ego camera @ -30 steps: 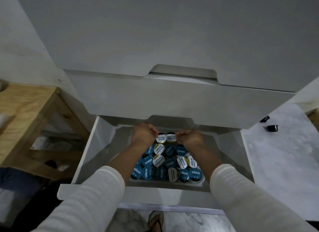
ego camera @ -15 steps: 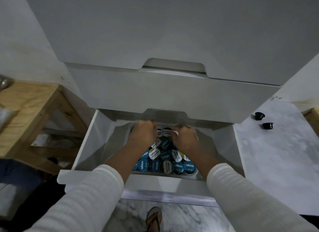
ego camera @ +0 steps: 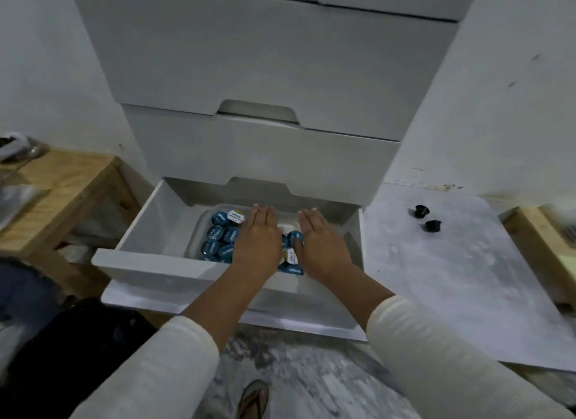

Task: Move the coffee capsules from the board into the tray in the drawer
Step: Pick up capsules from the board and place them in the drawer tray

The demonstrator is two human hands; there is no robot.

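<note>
— Where are the capsules still to be moved?
— Two dark capsules (ego camera: 427, 218) lie on the white board (ego camera: 461, 281), well to the right of the open drawer (ego camera: 174, 272).
— Which hand is nearer?
— The right hand (ego camera: 321, 244); nothing stands between it and them. Like the left hand (ego camera: 258, 241), it lies flat, fingers straight, over the blue-lidded capsules (ego camera: 219, 236) in the tray (ego camera: 199, 231), holding nothing.
— And round about?
— A wooden table (ego camera: 53, 197) left, a sandal (ego camera: 254, 398) below.
</note>
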